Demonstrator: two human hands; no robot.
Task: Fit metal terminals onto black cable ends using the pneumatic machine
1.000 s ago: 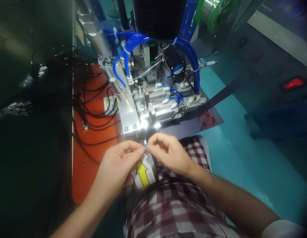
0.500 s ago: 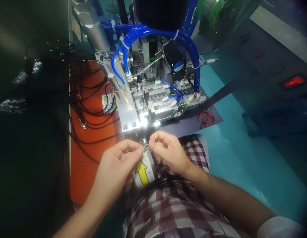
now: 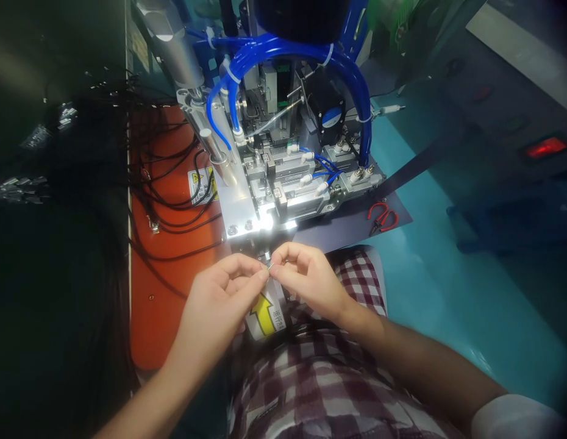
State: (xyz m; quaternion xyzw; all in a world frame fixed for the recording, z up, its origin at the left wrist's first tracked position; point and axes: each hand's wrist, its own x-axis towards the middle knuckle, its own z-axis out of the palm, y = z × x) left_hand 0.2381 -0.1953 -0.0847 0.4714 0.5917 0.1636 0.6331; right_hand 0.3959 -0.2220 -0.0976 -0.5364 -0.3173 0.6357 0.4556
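Note:
My left hand (image 3: 224,289) and my right hand (image 3: 306,277) meet fingertip to fingertip in front of the metal machine (image 3: 283,189). Thumb and index finger of each are pinched together. A tiny thin piece (image 3: 270,266) shows between the fingertips, too small to name; both hands seem to grip it. Just below the fingers lies a white label with a yellow arrow (image 3: 264,316). The machine's brightly lit front edge is a little beyond the hands.
Black cables (image 3: 174,225) lie over the orange board (image 3: 150,329) at left. Thick blue tubes (image 3: 356,79) arch above the machine. Red-handled cutters (image 3: 383,217) rest on the grey plate (image 3: 342,236) at right. A red-lit switch (image 3: 545,147) glows at far right.
My right hand has moved slightly left and its fingers have closed onto my left fingertips. The small gap between the hands is gone. My left hand has hardly moved.

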